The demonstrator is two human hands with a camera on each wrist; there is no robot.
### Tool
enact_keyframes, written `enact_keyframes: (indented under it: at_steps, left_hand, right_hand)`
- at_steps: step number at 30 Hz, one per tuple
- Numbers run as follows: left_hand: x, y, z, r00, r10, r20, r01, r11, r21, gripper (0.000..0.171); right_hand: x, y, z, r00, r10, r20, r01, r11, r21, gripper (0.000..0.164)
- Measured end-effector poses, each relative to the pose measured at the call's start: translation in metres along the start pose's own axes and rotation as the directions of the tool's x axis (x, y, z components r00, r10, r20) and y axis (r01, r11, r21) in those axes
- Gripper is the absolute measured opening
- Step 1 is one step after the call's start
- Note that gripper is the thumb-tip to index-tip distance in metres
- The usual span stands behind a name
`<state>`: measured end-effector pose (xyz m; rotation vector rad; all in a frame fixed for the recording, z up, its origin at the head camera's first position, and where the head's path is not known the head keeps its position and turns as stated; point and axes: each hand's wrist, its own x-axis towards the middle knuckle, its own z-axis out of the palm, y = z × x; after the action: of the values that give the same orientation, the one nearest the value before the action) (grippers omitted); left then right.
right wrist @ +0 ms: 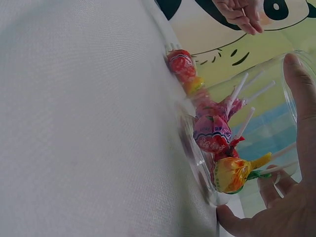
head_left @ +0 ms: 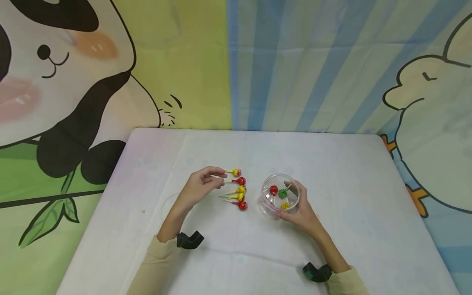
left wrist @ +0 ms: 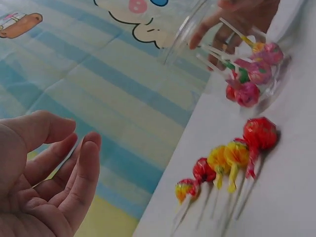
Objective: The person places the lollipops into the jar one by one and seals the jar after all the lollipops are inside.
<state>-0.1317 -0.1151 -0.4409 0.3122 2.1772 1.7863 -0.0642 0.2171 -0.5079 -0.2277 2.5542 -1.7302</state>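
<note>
Several lollipops lie side by side on the white table, their sticks towards the left: a yellow one point(head_left: 237, 172) farthest back, a red one point(head_left: 241, 180), yellow ones point(head_left: 241, 197), and a red one point(head_left: 242, 205) nearest. My left hand point(head_left: 200, 186) hovers beside the sticks at the back of the row; the left wrist view shows its fingers loosely bent with nothing between them. A clear round jar point(head_left: 263, 196) stands right of the row, gripped around its right side by my right hand point(head_left: 304, 211). Inside it are more lollipops, red point(head_left: 273, 189), green point(head_left: 282, 193) and yellow-orange point(right wrist: 231, 175).
The white tabletop point(head_left: 236, 266) extends around both hands. Behind its far edge hangs a printed cloth point(head_left: 295, 65) with cartoon animals and stripes. Dark wrist cameras sit at the left wrist point(head_left: 189, 240) and the right wrist point(head_left: 317, 273).
</note>
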Motion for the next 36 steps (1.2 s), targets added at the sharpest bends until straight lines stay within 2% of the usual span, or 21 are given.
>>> enact_keyframes:
  at_steps: [6,11,15,18,22,25,29,32,36]
  left_hand:
    - [-0.031,-0.025,-0.018,0.992,-0.126,0.001,0.126,0.988,0.087,0.035]
    - [-0.061,-0.043,-0.031,0.991,-0.137,0.007,0.135,0.982,0.13,0.034]
    - [-0.08,-0.05,-0.046,0.984,-0.171,-0.041,0.175,0.976,0.133,0.038]
    - [-0.09,-0.051,-0.055,0.979,-0.188,-0.082,0.199,0.969,0.149,0.038]
    - [-0.097,-0.052,-0.063,0.978,-0.177,-0.108,0.195,0.964,0.179,0.037]
    - [-0.095,-0.052,-0.066,0.981,-0.169,-0.099,0.185,0.964,0.189,0.037]
    - [-0.077,-0.049,-0.067,0.989,-0.14,-0.035,0.145,0.965,0.217,0.037]
    - [-0.056,-0.044,-0.066,0.994,-0.109,0.011,0.102,0.957,0.27,0.034]
    - [-0.017,-0.039,-0.056,0.997,-0.072,0.02,0.06,0.933,0.356,0.027]
  right_hand:
    - [0.001,-0.002,0.001,1.0,0.008,0.008,-0.008,1.0,-0.005,0.105]
    - [0.001,-0.003,-0.001,1.0,0.015,0.0,-0.015,1.0,-0.007,0.105]
    - [0.0,-0.003,-0.002,1.0,0.021,-0.002,-0.021,1.0,-0.016,0.106]
    - [-0.001,-0.001,-0.003,1.0,0.022,-0.003,-0.022,1.0,-0.02,0.106]
    - [-0.001,0.0,-0.003,1.0,0.012,0.001,-0.012,1.0,-0.008,0.106]
    - [-0.001,0.001,-0.002,1.0,0.006,0.0,-0.006,1.0,-0.005,0.106]
    - [0.0,0.002,0.0,1.0,0.002,0.001,-0.002,1.0,-0.008,0.107]
    - [0.0,0.002,0.0,1.0,0.002,0.006,-0.002,1.0,-0.009,0.107]
    - [0.0,0.001,-0.001,1.0,0.012,0.006,-0.012,1.0,-0.012,0.106]
